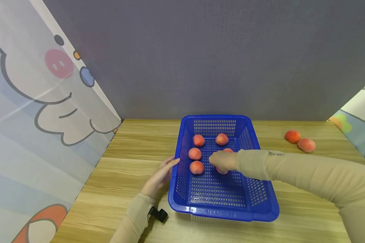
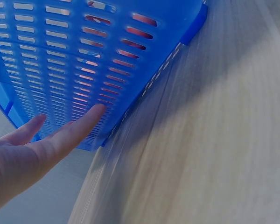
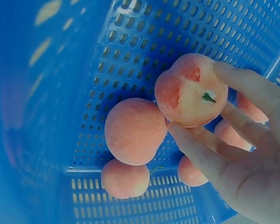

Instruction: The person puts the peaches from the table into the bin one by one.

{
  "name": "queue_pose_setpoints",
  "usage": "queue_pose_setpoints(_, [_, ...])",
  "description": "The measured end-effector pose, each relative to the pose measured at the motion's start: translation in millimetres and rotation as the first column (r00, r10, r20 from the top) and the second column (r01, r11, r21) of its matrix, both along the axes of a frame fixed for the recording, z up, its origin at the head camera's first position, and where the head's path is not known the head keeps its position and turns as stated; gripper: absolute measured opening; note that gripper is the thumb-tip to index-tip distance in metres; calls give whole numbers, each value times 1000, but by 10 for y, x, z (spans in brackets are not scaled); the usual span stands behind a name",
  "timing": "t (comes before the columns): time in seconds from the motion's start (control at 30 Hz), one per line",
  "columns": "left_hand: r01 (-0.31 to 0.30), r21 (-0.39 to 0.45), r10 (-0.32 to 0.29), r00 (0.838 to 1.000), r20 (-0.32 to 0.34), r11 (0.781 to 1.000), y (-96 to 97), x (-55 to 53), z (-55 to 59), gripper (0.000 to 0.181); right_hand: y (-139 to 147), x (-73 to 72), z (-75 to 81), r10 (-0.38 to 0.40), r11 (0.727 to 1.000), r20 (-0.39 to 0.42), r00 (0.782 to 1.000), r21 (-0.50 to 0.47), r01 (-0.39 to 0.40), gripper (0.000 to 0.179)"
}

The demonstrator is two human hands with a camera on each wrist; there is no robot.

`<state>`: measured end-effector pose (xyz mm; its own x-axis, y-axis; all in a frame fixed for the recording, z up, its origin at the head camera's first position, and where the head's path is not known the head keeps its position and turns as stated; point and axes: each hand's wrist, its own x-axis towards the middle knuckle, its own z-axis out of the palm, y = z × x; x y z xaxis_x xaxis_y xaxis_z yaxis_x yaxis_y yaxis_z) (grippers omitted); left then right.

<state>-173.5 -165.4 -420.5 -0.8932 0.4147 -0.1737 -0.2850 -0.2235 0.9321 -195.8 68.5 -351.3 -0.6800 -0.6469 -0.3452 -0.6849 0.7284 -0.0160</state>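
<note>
A blue plastic basket (image 1: 222,216) with slotted walls stands on the wooden table. Inside it, my right hand (image 1: 223,160) pinches a peach (image 3: 191,91) with a small green stem between thumb and fingers. Right beside the held fruit lies another peach (image 3: 135,131). Three peaches, one of them the middle peach (image 1: 195,154), form a column on the basket's left side. At the back right sits a further peach (image 1: 222,139). Fingers straight, my left hand (image 1: 158,179) rests against the basket's left wall, fingertips at its rim; the left wrist view shows them beside the slots.
To the right of the basket, a redder peach (image 1: 293,136) and a paler peach (image 1: 306,145) lie on the table (image 1: 124,175). A grey panel (image 1: 219,60) rises behind the table, and a cartoon-printed sheet (image 1: 33,141) hangs at the left.
</note>
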Motion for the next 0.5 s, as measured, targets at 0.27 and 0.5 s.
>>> queue_pose_setpoints(0.27, [5, 8, -5, 1000, 6, 1000, -3, -6, -6, 51, -8, 30, 37, -65, 997, 34, 997, -35, 66, 24])
queue_pose_setpoints(0.5, [12, -9, -12, 1000, -5, 1000, -6, -13, -14, 54, -24, 37, 38, -83, 996, 45, 995, -8, 84, 27])
